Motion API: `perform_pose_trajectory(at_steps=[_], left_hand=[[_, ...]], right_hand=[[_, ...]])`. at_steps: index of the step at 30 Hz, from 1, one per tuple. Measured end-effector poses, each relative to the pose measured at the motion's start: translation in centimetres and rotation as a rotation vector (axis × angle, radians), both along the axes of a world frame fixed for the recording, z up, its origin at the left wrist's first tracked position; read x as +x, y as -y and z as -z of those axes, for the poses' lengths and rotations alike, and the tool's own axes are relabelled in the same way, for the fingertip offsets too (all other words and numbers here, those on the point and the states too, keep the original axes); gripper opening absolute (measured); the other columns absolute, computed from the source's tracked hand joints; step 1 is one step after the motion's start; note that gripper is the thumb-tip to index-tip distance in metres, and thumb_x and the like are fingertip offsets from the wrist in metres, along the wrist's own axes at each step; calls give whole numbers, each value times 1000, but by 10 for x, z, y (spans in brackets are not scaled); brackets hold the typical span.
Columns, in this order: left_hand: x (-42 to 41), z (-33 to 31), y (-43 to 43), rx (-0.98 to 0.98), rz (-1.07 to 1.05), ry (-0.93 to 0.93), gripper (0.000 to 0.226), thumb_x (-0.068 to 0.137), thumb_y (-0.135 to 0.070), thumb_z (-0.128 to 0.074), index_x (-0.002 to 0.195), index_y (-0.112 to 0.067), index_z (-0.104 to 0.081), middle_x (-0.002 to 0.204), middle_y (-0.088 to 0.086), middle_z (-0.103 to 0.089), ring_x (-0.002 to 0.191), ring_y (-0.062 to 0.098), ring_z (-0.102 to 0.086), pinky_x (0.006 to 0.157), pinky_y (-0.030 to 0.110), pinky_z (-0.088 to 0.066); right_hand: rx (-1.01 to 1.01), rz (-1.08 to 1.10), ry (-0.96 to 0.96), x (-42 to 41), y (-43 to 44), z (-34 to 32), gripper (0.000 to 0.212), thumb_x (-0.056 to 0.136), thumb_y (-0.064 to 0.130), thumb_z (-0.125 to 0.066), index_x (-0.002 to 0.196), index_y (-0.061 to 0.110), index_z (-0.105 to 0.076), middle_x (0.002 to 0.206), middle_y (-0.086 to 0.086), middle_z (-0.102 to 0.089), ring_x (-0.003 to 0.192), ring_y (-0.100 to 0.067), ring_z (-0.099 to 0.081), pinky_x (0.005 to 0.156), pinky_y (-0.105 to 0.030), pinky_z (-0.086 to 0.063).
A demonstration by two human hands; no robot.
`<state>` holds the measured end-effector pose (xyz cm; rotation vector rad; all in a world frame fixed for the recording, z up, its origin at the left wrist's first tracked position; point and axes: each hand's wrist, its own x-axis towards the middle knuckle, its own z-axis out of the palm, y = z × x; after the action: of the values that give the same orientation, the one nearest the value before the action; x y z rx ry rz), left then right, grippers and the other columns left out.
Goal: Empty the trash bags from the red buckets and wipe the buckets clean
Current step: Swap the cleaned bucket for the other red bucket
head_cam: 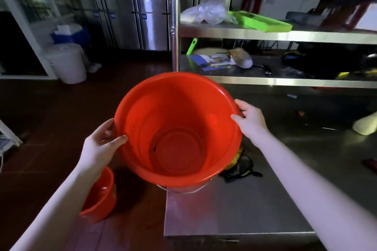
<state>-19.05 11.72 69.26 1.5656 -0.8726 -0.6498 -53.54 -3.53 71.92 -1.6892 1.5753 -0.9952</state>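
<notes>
Shelving [275, 33]: fills upper right of frame; stainless steel, flat tiers, holding a green tray [260, 21] and a crumpled clear bag [206, 12].
Table [255, 206]: lower right; brushed steel, smooth and reflective, probably serving as a work surface at wiping height.
Bucket [177, 128]: centre of frame, over the table's near left corner; tilted mouth-up toward the camera, likely for a look inside. Glossy red plastic, round, tapering to a ringed base, rolled rim. No bag inside; a small dark smear near the bottom. Wire handle hanging below.
Second bucket [100, 195]: lower left, on the dark red tiled floor; same red plastic, partly hidden by the forearm, no liner visible.
White bin [68, 63]: upper left, on the floor, well apart.
Left hand [100, 144]: clamped on the bucket's left rim, thumb inside, fingers outside.
Right hand [252, 118]: gripping the right rim, fingers curled over the edge; hands well apart, on opposite sides.
Dark cloth [239, 166]: just right of the bucket on the table; crumpled, black with yellow, soft, possibly the wiping rag.
Stage: bag seemingly out, wiping not yet done.
</notes>
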Motion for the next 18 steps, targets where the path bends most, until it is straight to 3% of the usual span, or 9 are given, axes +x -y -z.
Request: perform_pose_trajectory(at_steps=[4,7,10,12,15,18], left_hand=[[-14,2,-2,-5,-20,85,54,85,-17,-73,128,-45,-55,94,-3,-63,71,7,-68,53,23,-55],[-22,9,7,16,-70,244,40,91,-24,-63,120,-50,-55,100,1,-63,73,21,-65,62,38,-56],[-24,17,17,35,-135,276,24,91,-31,-55,107,-47,-61,107,10,-59,60,19,-57,48,28,-48],[-23,22,24,74,-166,240,19,87,-36,-52,100,-45,-63,108,13,-58,63,22,-59,48,28,-48],[-32,29,30,74,-204,227,16,87,-41,-49,93,-47,-62,105,0,-48,79,21,-60,61,38,-53],[-43,32,40,41,-266,226,17,86,-40,-46,91,-46,-61,108,-3,-44,80,6,-53,64,24,-43]], right_hand=[[18,-30,41,-3,15,9,49,91,12,-63,138,21,-51,135,-1,-57,121,-17,-55,103,-31,-43],[74,-70,106,0,30,11,48,94,21,-60,140,25,-47,135,0,-56,119,-16,-54,102,-36,-46],[114,-114,158,-3,41,16,42,98,31,-51,140,28,-45,119,14,-59,109,-11,-57,96,-38,-51],[117,-83,144,-11,45,27,36,100,34,-45,136,30,-49,112,13,-61,100,-10,-60,91,-40,-54],[118,-47,-145,-32,48,60,30,99,29,-46,126,25,-58,120,-1,-66,106,-20,-63,91,-33,-50],[205,-138,-377,-46,45,103,27,95,27,-54,118,22,-66,120,-4,-68,110,-21,-63,83,-22,-45]])
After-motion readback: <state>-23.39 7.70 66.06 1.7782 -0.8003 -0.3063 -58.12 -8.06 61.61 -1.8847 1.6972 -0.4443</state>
